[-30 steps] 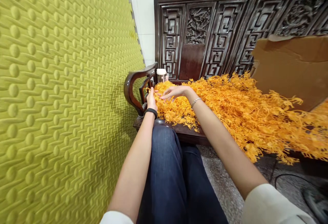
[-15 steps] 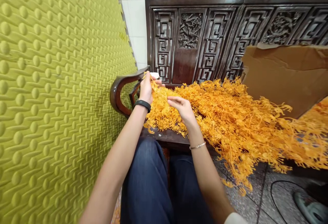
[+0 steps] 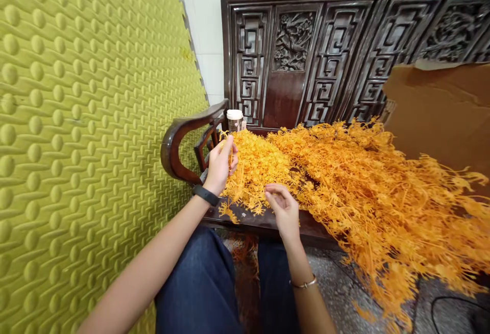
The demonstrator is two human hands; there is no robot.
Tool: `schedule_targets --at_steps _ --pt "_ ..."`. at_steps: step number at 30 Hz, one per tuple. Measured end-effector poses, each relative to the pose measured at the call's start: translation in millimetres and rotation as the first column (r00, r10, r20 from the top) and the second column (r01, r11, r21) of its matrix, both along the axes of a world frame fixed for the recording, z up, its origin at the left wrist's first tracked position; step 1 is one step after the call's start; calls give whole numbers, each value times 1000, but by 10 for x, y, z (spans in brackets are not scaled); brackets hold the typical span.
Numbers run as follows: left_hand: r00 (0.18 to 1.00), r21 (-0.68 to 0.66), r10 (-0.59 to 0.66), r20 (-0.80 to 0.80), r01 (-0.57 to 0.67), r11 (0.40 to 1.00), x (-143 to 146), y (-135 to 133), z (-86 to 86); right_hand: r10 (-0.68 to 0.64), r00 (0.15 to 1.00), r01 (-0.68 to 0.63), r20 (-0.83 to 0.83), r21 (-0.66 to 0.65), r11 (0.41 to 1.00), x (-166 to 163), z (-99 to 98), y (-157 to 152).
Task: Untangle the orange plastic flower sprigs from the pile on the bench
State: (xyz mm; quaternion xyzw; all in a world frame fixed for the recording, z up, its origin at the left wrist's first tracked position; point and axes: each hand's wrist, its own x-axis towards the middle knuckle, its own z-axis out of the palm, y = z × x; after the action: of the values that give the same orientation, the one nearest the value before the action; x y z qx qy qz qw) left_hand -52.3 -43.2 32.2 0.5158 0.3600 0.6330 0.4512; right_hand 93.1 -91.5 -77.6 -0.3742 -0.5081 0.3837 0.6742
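Observation:
My left hand (image 3: 222,164), with a black band at the wrist, is closed near the bench's armrest. Orange bits of a plastic-looking plant sprig (image 3: 223,134) stick out at its fingertips. Lower and to the right, my right hand (image 3: 284,210) hangs just over the seat's front edge, fingers curled and thumb close to them; whatever may be pinched there is too small to make out. Between and behind the hands lies a heap of loose yellow-orange sprigs (image 3: 264,163). To the right spreads a bigger pile of long orange plant stems (image 3: 363,191).
A lidded cup (image 3: 234,120) stands by the armrest (image 3: 172,145) of the dark carved wooden bench (image 3: 285,94). A cardboard sheet (image 3: 440,109) leans at right. A yellow-green textured foam mat (image 3: 95,120) rises at left. A black cable (image 3: 434,303) lies on the floor.
My hands have moved apart and toward me, the right one down and its fingers more curled. The cup and small heap now show more fully as the view has shifted.

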Motion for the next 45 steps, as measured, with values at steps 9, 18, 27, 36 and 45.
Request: schedule_targets --at_steps 9,18,27,36,45 --pt "990 20 82 -115 -80 997 -218 -129 -107 73 997 -76 -24 -141 987 16 -251 -256" --pt "922 210 280 -268 -228 951 -277 -277 -146 415 910 -397 -5 -298 868 -162 -151 -599" --pt "725 440 483 -491 -272 856 -306 -346 -187 547 736 -452 398 -313 835 -286 -122 -749" --pt "687 440 494 -533 -274 855 -171 -433 -223 681 451 -613 578 -354 706 -165 27 -832" --pt "702 444 488 -519 -267 855 112 -341 -124 575 564 -526 593 -278 804 0 163 -937"
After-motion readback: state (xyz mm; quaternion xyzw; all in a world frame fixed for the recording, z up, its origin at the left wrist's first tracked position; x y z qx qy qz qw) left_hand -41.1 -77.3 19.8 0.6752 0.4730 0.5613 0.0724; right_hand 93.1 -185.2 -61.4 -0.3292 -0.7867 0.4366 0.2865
